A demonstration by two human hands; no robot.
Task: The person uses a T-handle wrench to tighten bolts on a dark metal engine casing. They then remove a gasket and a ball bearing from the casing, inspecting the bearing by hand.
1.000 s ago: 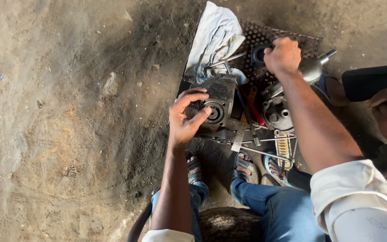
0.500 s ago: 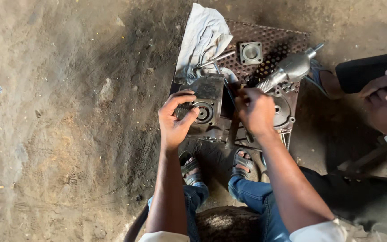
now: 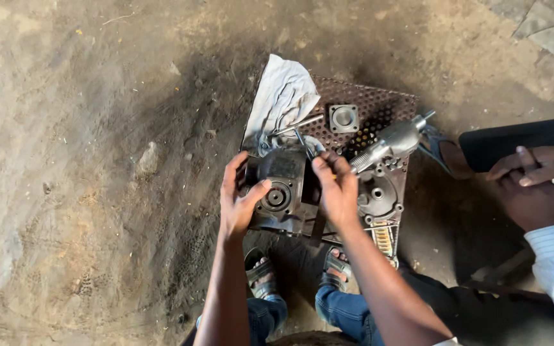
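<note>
One dark engine housing [image 3: 281,192], one white rag [image 3: 281,96], one square flange [image 3: 344,118], one perforated mat [image 3: 383,109], two sandalled feet [image 3: 261,272].

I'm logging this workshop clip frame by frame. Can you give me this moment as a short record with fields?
setting: dirt floor, viewed from above
left hand: grips the left side of the dark metal housing
right hand: on the housing's right side
beneath: perforated metal sheet
nearby: grey rag, square flange plate, silver cylindrical part, round cover
other person: clasped hands at right
</note>
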